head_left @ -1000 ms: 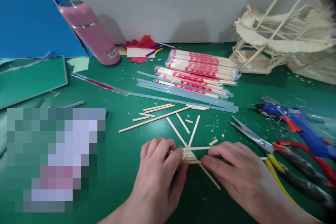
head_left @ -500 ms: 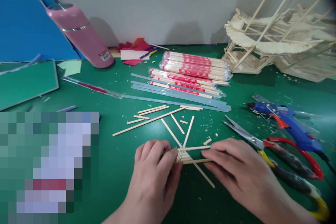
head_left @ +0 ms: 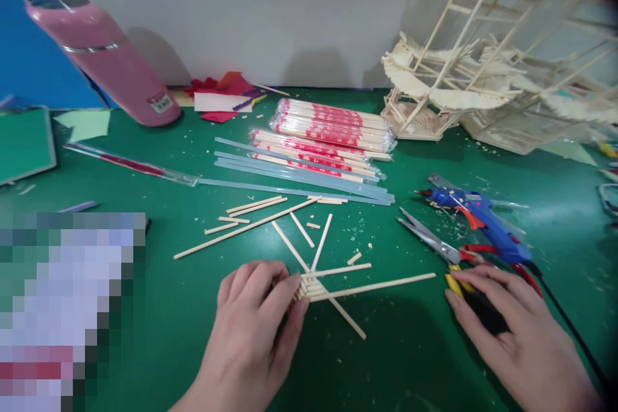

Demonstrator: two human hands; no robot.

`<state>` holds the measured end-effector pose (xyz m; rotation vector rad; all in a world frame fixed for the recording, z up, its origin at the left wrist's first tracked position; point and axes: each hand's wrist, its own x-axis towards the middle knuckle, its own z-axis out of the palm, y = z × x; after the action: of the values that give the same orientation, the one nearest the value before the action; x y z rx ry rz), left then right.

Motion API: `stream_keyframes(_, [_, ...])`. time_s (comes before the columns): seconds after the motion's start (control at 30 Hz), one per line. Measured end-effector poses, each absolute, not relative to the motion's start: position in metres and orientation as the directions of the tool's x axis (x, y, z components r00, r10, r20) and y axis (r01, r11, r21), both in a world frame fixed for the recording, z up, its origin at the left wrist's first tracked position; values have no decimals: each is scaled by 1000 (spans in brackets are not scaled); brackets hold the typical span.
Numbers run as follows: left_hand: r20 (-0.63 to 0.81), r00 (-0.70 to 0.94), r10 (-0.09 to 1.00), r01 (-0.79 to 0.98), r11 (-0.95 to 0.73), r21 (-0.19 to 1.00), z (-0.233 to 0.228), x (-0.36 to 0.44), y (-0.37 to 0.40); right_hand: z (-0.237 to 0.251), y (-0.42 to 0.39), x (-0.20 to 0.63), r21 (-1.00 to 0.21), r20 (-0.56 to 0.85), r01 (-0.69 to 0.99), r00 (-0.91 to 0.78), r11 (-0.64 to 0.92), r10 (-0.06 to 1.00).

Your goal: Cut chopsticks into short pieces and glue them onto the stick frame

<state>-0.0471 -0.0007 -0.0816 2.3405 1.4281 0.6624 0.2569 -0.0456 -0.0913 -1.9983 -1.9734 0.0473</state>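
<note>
The left hand (head_left: 255,315) pinches a fan of thin pale wooden sticks (head_left: 313,286) on the green surface (head_left: 193,296); fingers pressed together. The right hand (head_left: 512,335) lies spread over black-handled pliers (head_left: 476,302).

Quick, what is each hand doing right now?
Left hand: fingers pressed on the small fan of thin wooden sticks.
Right hand: open, fingers resting on the black-and-yellow tool handles.

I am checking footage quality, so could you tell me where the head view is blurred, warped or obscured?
Head view: a pixelated block masks the lower left; wide-angle warp tilts the pink bottle; the top right corner is dark; the left hand looks sharp.
</note>
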Motion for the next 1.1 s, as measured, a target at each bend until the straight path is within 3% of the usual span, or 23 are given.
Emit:
stream_keyframes(0.2, [205,359,911,759,-413,503,-82,-47,-2,-92,-40,269,-268,243,963,98,-31,965])
stream_keyframes(0.3, [192,361,913,754,-407,516,-82,-46,-3,-85,-35,253,-286,367,958,132,-23,921])
stream_keyframes(0.4, [188,357,915,751,-401,526,-81,-46,-2,-74,-27,219,-291,440,923,-103,250,892])
stream_keyframes(0.47, [184,357,916,751,-398,527,-81,-45,-2,-69,-19,193,-332,360,807,-370,489,856])
stream_keyframes(0.5, [184,358,915,750,-400,527,-81,-45,-1,-68,-15,181,-385,315,760,-426,524,848])
stream_keyframes(0.6, [190,352,916,752,-398,526,-80,-45,-2,-69,-4,157,-485,195,698,-501,526,843])
stream_keyframes(0.73, [175,344,923,735,-380,561,-80,-46,-5,-76,5,150,-509,99,686,-553,520,827])
stream_keyframes(1.1, [196,356,914,682,-398,614,-80,-49,-8,-77,10,151,-445,262,666,-543,599,798])
